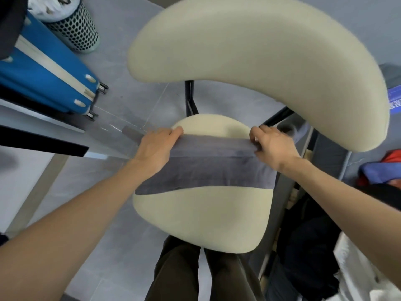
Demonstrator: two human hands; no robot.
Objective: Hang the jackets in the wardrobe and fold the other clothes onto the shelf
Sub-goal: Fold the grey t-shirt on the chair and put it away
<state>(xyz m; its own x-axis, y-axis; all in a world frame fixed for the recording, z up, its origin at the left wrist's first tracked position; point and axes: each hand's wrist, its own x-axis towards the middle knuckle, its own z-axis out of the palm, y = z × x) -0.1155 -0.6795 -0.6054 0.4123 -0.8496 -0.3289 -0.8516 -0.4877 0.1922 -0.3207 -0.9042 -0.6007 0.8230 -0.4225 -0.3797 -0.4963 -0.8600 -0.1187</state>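
A grey garment (204,170) lies flat across the middle of a cream chair seat (201,213), already doubled into a long band with a narrower folded strip along its far side. The seat seems to serve as the folding surface: it is broad, level and close at hand.

The left hand (156,146) grips the far left corner of that strip, with its fingers (175,132) curled over the edge and clamped on the cloth. The right hand (273,146) holds the far right corner the same way, its fingers (252,136) pinching the fabric. Holding both ends at once keeps the fold line taut and straight, which I judge is the point of the grip. The step in hand looks like one more fold of this piece before it goes to the shelf, which is not in view.

The curved chair backrest (260,61) rises beyond the hands. To the right, a heap of dark and white clothes (314,246) sits low beside the chair, with a red and blue bundle (377,170) further off, likely more to sort. On the left stand a blue suitcase (43,72) and a perforated bin (76,29) on the grey tiled floor (97,235).
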